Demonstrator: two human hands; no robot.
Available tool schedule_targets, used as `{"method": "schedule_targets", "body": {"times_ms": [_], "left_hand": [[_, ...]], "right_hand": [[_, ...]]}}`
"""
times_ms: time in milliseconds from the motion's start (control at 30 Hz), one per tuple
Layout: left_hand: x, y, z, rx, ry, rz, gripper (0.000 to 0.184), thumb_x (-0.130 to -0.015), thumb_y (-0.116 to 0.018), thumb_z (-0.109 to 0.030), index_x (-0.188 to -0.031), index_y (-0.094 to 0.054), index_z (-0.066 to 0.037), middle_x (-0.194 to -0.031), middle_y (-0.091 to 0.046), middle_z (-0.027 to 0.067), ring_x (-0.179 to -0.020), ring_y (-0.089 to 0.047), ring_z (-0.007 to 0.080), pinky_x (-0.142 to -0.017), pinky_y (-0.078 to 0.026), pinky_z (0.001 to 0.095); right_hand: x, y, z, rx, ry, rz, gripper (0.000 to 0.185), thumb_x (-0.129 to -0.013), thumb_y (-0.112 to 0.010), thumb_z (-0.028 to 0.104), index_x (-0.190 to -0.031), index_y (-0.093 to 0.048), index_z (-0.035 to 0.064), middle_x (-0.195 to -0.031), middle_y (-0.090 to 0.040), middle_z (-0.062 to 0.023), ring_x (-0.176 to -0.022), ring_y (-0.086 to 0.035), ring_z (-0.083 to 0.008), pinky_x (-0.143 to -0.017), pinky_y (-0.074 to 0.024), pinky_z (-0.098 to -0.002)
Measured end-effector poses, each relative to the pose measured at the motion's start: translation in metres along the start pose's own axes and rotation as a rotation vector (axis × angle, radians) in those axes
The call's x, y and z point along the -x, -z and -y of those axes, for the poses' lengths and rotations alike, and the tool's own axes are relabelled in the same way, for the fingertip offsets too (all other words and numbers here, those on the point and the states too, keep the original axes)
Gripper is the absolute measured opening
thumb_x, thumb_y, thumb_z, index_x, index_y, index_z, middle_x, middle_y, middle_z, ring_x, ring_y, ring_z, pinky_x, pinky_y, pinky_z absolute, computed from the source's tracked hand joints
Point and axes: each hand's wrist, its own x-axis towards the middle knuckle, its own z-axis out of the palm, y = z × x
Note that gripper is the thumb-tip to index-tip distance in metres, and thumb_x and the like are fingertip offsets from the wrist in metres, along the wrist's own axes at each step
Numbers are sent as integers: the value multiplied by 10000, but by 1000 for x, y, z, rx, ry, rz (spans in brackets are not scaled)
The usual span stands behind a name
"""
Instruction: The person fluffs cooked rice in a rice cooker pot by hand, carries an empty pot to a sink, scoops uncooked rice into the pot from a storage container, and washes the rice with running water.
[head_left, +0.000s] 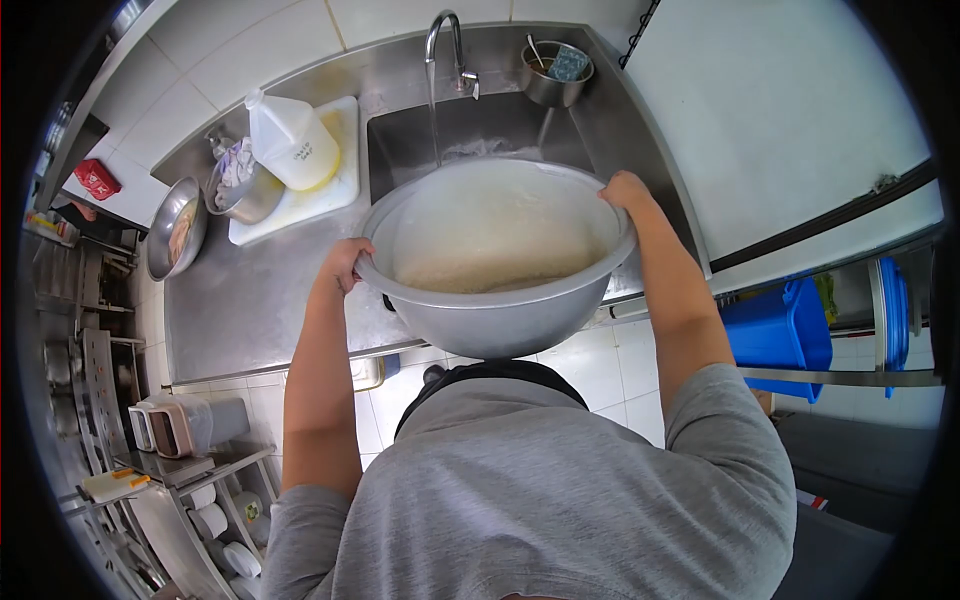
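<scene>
A large grey metal basin is held in front of my body, overlapping the near part of the sink. Cloudy whitish liquid fills much of it, with a beige grainy layer showing toward the near side; its kind I cannot make out. My left hand grips the rim on the left, fingers curled around it. On the far right of the same rim, my right hand is closed too. Behind the basin, the tap pours a thin stream of water into the sink.
Left of the sink, a plastic jug stands on a white cutting board, beside a metal pot with cloth and a tilted steel bowl. A small pot sits at the back right corner. Blue bins are lower right.
</scene>
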Motion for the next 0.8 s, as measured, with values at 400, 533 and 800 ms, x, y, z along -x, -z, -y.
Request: {"method": "schedule_targets", "body": {"times_ms": [400,533,800], "left_hand": [[-25,4,0,17,41,19,83,-687,-597,-149,-638,-556,-95,-557,-494,31,-433,-437,165,-397,-313,302],[-29,5,0,16,50,17,83,-689,-597,-151,-642,-558,-94,-554,-491,33,-432,-434,167,-398,-317,302],[-31,2,-5,50,103,2,101,-645,-612,-142,-632,-521,-100,-559,-488,41,-416,-421,179,-393,-331,308]], "right_hand": [[-14,-5,1,26,-30,104,404,-763,-633,290,-1058,-613,15,-1153,-556,-171,-1090,-525,-301,-928,-418,-380],[-21,-8,2,45,-27,103,407,-755,-637,283,-1065,-611,20,-1132,-568,-170,-1073,-538,-294,-920,-427,-376],[-19,1,9,8,-103,173,400,-744,-647,291,-1048,-622,32,-1122,-575,-167,-1056,-550,-296,-900,-441,-375]]}}
